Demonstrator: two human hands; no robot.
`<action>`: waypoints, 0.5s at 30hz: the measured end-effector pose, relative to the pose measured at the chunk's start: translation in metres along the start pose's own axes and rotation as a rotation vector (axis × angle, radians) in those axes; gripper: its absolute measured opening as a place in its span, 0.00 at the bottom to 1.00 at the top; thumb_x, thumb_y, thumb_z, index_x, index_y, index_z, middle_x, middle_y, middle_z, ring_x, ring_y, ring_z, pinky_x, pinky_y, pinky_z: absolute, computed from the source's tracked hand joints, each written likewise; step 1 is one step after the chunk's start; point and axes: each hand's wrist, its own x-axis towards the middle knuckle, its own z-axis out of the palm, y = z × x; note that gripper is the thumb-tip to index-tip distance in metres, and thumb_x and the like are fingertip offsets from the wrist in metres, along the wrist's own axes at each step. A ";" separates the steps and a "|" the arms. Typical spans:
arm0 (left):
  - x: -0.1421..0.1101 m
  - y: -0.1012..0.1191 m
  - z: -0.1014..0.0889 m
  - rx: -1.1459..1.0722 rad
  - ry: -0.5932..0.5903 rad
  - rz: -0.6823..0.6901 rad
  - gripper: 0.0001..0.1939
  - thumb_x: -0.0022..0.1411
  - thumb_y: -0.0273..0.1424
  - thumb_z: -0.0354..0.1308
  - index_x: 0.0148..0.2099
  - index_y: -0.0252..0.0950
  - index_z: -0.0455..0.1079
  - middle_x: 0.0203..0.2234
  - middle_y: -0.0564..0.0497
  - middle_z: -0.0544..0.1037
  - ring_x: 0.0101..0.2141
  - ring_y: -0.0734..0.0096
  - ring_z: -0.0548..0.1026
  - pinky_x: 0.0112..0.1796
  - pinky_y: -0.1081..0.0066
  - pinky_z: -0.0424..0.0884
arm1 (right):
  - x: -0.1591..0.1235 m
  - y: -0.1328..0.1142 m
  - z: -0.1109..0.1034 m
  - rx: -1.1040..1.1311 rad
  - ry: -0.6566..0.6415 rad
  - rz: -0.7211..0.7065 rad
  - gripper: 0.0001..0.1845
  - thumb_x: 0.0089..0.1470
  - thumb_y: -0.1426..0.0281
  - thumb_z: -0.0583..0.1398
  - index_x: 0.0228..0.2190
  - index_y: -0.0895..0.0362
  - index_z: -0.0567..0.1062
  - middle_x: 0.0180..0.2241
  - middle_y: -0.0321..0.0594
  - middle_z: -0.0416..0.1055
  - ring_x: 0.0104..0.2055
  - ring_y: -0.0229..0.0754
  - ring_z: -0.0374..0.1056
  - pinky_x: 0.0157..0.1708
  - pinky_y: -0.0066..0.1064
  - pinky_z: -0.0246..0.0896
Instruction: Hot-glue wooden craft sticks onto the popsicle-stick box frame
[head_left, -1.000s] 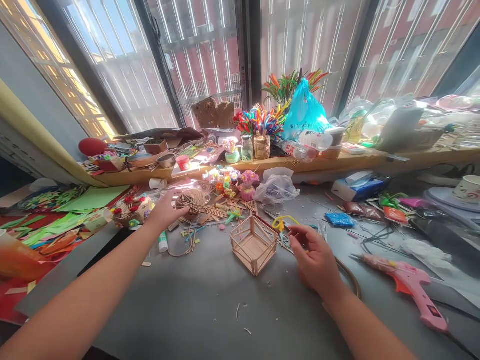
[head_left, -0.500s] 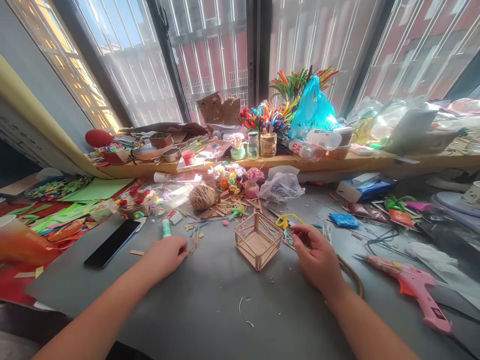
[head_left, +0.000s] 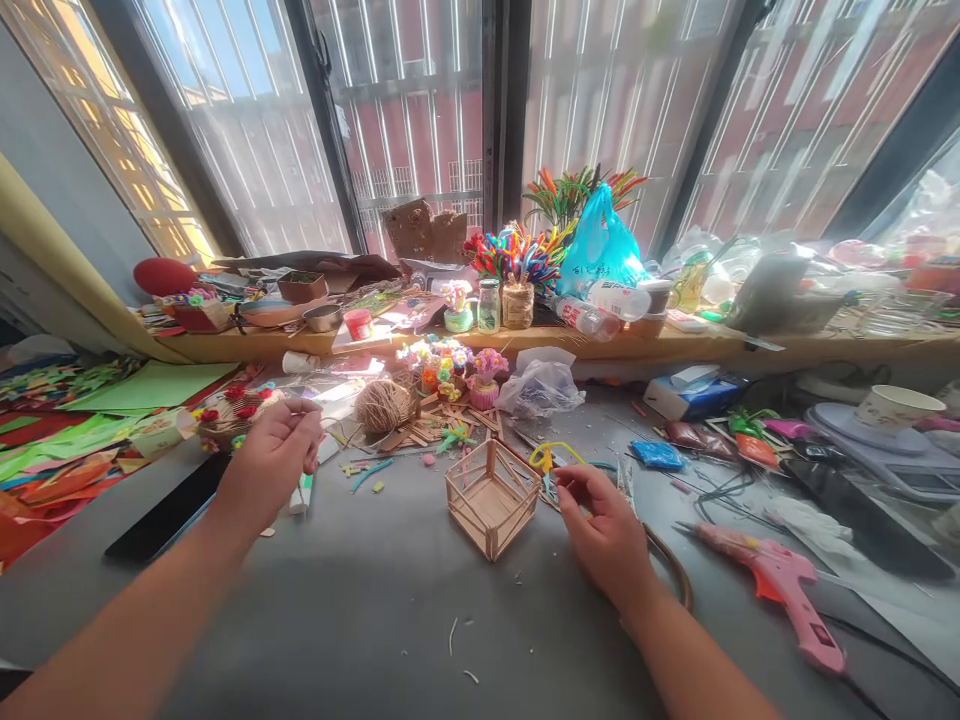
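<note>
My L hand (head_left: 276,460) is raised, fingers drawn in close to the thumb; can't tell if there's anything thin in the pinch. My R hand (head_left: 604,535) rests low by the counter (head_left: 360,630), fingers half curled, narrow gap at the thumb; can't tell if it's gripping anything either.

The stick basket (head_left: 493,500) sits upright btwn the two, much nearer the R: its R corner is just beside those fingertips, not touching AFAICT. It's approx. square, so no real long axis; one corner points back at me. From the L hand it's well off to the R.

Yellow loop (head_left: 551,455) is just beyond the R fingertips, pink glue gun (head_left: 780,580) out to the R. Green-white tube (head_left: 301,497) is just under the L hand, phone (head_left: 165,515) L of it, twine ball (head_left: 382,405) beyond, to its R.
</note>
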 end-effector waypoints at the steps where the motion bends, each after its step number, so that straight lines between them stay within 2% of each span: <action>1: -0.003 0.009 0.003 -0.149 -0.033 -0.049 0.15 0.58 0.42 0.65 0.42 0.41 0.67 0.22 0.61 0.66 0.18 0.76 0.60 0.21 0.75 0.62 | 0.000 0.000 0.000 -0.002 0.006 -0.006 0.10 0.68 0.64 0.59 0.46 0.52 0.78 0.39 0.41 0.78 0.39 0.47 0.76 0.40 0.38 0.75; 4: -0.026 0.030 0.013 -0.354 -0.156 -0.179 0.20 0.52 0.40 0.73 0.44 0.39 0.72 0.32 0.55 0.78 0.19 0.81 0.62 0.21 0.76 0.65 | -0.001 0.003 0.001 0.001 0.038 -0.026 0.09 0.69 0.64 0.59 0.47 0.52 0.77 0.40 0.42 0.78 0.40 0.48 0.76 0.41 0.39 0.75; 6: -0.050 0.036 0.021 -0.438 -0.211 -0.239 0.23 0.48 0.39 0.76 0.45 0.40 0.76 0.40 0.50 0.82 0.22 0.77 0.70 0.24 0.71 0.74 | -0.002 0.006 0.000 0.001 0.070 -0.049 0.09 0.69 0.65 0.58 0.48 0.51 0.76 0.41 0.43 0.77 0.42 0.48 0.76 0.42 0.40 0.75; 7: -0.064 0.036 0.026 -0.476 -0.189 -0.256 0.25 0.46 0.39 0.78 0.45 0.40 0.77 0.43 0.48 0.83 0.25 0.73 0.75 0.28 0.68 0.78 | -0.002 0.007 0.000 -0.004 0.090 -0.063 0.10 0.69 0.66 0.58 0.49 0.51 0.75 0.42 0.43 0.77 0.42 0.49 0.75 0.42 0.40 0.75; 8: -0.078 0.033 0.032 -0.508 -0.166 -0.276 0.25 0.45 0.40 0.79 0.45 0.40 0.78 0.45 0.47 0.83 0.28 0.69 0.78 0.32 0.65 0.81 | -0.002 0.007 -0.001 -0.011 0.110 -0.080 0.10 0.69 0.67 0.58 0.50 0.51 0.75 0.42 0.44 0.76 0.42 0.49 0.75 0.42 0.42 0.74; 10: -0.107 0.021 0.044 -0.532 -0.196 -0.354 0.26 0.45 0.44 0.80 0.44 0.41 0.79 0.44 0.47 0.84 0.31 0.63 0.82 0.37 0.59 0.84 | -0.001 0.003 -0.004 -0.027 0.142 -0.123 0.11 0.67 0.69 0.58 0.50 0.50 0.74 0.43 0.44 0.75 0.41 0.50 0.74 0.43 0.44 0.72; 13: -0.144 0.002 0.058 -0.509 -0.380 -0.359 0.22 0.53 0.50 0.76 0.44 0.42 0.81 0.42 0.44 0.86 0.39 0.52 0.85 0.45 0.52 0.84 | -0.004 -0.020 -0.008 -0.030 0.128 -0.208 0.12 0.65 0.71 0.60 0.49 0.48 0.75 0.45 0.45 0.76 0.43 0.52 0.74 0.45 0.45 0.72; 14: -0.154 -0.002 0.062 -0.494 -0.467 -0.341 0.22 0.54 0.52 0.74 0.44 0.43 0.81 0.42 0.43 0.86 0.43 0.48 0.85 0.48 0.51 0.83 | -0.007 -0.032 -0.008 -0.019 0.084 -0.231 0.12 0.65 0.71 0.60 0.49 0.47 0.76 0.44 0.44 0.77 0.43 0.51 0.75 0.45 0.44 0.72; 15: -0.162 -0.005 0.064 -0.481 -0.490 -0.323 0.22 0.57 0.52 0.73 0.46 0.44 0.82 0.45 0.42 0.86 0.48 0.45 0.83 0.52 0.50 0.81 | -0.013 -0.046 -0.007 -0.004 0.018 -0.245 0.11 0.66 0.71 0.61 0.47 0.46 0.77 0.43 0.43 0.79 0.43 0.50 0.76 0.44 0.41 0.72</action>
